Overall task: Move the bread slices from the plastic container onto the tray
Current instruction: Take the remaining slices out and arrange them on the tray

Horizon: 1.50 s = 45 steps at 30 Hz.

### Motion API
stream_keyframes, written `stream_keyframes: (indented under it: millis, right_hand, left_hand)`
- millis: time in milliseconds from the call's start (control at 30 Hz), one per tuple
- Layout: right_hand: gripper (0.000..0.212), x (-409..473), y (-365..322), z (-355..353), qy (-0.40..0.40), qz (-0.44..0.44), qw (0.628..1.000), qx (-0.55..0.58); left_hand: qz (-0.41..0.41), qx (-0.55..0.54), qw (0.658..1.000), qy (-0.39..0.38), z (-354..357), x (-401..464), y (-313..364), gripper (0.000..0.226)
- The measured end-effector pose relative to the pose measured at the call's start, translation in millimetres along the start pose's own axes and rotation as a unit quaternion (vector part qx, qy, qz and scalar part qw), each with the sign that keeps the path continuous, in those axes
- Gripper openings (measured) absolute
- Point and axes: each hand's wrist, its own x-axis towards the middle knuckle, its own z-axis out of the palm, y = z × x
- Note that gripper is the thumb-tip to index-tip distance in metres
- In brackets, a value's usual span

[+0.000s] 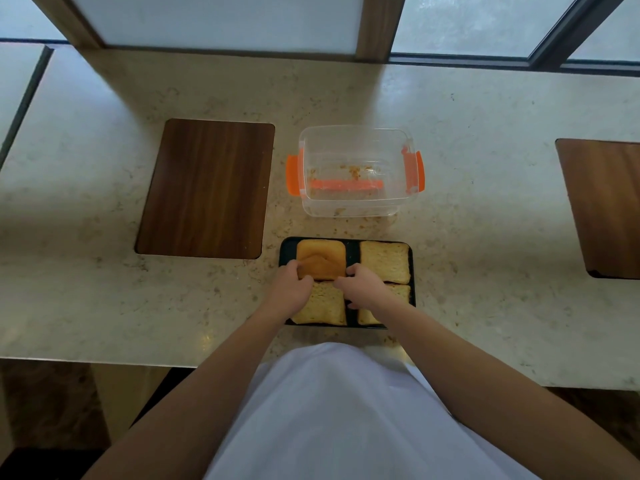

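Note:
A black tray lies on the counter right in front of me and carries several bread slices. The far-left one is a browner crust slice; a pale slice lies at the far right. Two more slices lie on the near half, partly under my hands. My left hand pinches the near-left corner of the crust slice. My right hand grips its near-right corner. Behind the tray stands the clear plastic container with orange clips, holding only crumbs.
A dark wooden board lies on the counter left of the container. Another wooden board sits at the far right edge. Crumbs dot the marble counter between container and tray. Windows run along the back.

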Motion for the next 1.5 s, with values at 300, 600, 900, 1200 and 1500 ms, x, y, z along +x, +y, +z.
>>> stream_keyframes:
  millis: [300,600,900,1200,1500]
  right_hand:
    - [0.050,4,-2,5,-0.010,-0.011,0.999,-0.029]
    - [0.061,4,-9,12,-0.015,-0.015,0.999,-0.031]
    - [0.044,-9,0,-19,0.018,-0.040,0.999,0.006]
    - [0.055,-5,36,-90,0.172,-0.032,0.982,-0.065]
    - [0.061,-2,36,-81,0.159,-0.001,0.986,-0.049]
  left_hand:
    - [-0.001,0.008,1.000,-0.020,-8,1,-4,0.037]
    - [0.001,0.035,0.999,-0.028,-20,-5,-4,0.030]
    - [0.106,0.253,0.962,-0.002,-19,-23,19,0.023]
    - [0.138,0.163,0.972,-0.095,37,-3,75,0.058]
    - [0.079,0.151,0.977,-0.131,61,18,87,0.056]
